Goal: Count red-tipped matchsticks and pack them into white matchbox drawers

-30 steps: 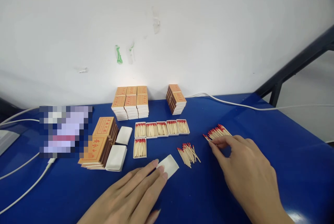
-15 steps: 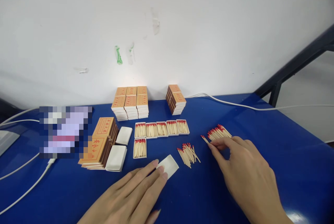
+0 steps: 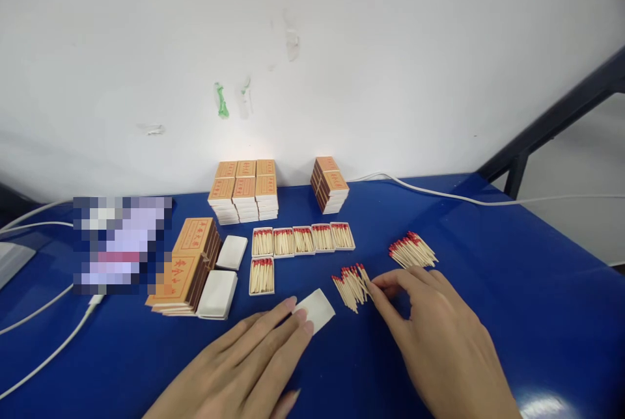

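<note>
My left hand (image 3: 249,364) lies with its fingers stretched out, the fingertips resting on a white matchbox tray (image 3: 318,310) that seems to be bottom up. My right hand (image 3: 439,334) pinches a match (image 3: 364,274) at the right edge of a small pile of red-headed matches (image 3: 349,287). Behind that hand is a bigger match pile (image 3: 413,251), apart from the fingers. Beyond the left fingertips stands one filled tray (image 3: 262,276), and behind it runs a row of filled trays (image 3: 303,241), matches side by side with heads pointing away.
Orange matchboxes stand in stacks at the left (image 3: 183,276), back middle (image 3: 244,188) and back right (image 3: 331,185). White trays (image 3: 217,294) lie beside the left stack. A blurred-out phone-like object (image 3: 131,237) and white cables (image 3: 58,367) are at far left. A white wall (image 3: 390,67) bounds the blue table (image 3: 537,263).
My right hand has moved left and nearer from the bigger match pile to the small one, bringing the pinched match with it. My left hand and the tray beneath it have stayed put.
</note>
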Tool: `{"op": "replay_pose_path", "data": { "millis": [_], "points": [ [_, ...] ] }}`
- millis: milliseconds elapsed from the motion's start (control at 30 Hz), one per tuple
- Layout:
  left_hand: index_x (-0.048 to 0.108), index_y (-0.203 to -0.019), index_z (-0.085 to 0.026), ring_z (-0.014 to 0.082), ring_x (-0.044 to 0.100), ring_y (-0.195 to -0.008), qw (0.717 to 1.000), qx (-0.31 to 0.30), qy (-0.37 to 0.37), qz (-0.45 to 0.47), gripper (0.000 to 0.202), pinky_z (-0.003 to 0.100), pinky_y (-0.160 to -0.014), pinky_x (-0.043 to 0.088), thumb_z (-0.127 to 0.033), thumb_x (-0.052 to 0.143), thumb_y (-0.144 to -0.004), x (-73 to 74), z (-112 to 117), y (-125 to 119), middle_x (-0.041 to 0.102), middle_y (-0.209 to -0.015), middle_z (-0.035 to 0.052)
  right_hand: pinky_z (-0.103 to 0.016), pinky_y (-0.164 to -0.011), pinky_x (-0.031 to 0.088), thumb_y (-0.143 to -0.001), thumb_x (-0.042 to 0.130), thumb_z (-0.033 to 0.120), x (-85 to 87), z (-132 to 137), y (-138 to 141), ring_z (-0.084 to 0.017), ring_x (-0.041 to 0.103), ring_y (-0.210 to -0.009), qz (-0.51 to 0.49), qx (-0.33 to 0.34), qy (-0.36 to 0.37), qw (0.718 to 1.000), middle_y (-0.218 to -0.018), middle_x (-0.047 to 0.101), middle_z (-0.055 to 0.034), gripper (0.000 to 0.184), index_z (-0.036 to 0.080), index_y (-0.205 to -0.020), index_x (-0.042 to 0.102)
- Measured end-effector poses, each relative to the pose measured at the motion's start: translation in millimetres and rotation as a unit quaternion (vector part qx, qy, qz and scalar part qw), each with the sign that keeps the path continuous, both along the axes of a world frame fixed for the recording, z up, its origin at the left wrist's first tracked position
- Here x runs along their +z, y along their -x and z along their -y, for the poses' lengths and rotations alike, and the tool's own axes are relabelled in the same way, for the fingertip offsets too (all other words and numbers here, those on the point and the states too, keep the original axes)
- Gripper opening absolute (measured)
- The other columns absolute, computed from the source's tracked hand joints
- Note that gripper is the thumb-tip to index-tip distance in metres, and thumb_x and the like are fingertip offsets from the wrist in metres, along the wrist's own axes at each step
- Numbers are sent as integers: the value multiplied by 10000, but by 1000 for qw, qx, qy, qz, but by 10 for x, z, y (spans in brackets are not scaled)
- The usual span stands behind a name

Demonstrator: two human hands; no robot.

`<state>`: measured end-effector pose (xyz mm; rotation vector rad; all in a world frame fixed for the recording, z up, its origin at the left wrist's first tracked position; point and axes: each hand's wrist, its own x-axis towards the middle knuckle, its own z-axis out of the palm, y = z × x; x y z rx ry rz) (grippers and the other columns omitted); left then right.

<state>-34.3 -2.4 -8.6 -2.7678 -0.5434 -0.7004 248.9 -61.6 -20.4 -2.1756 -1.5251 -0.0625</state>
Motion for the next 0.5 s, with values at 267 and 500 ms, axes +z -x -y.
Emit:
{"op": "replay_pose_path", "data": {
  "millis": [267, 500],
  "points": [
    [745, -1481, -156, 170, 794, -1357, 1000, 10, 1, 2, 423, 251, -1175, 610, -250, 392, -1268, 4, 8, -4, 786, -1525, 17, -395, -615, 511, -1101, 519, 594, 52, 3, 5, -305, 778, -901, -36, 1, 15, 999, -1004, 829, -81, 469, 316, -879, 825],
    [752, -1456, -149, 193, 811, -1329, 1000, 7, 4, 2, 424, 285, -1076, 678, -237, 384, -1265, 35, 16, 7, 799, -1497, 31, -424, -693, 533, -1081, 536, 643, 56, 19, -46, -293, 755, -916, -65, 4, 28, 997, -1021, 817, -45, 451, 340, -895, 813]
  ]
}}
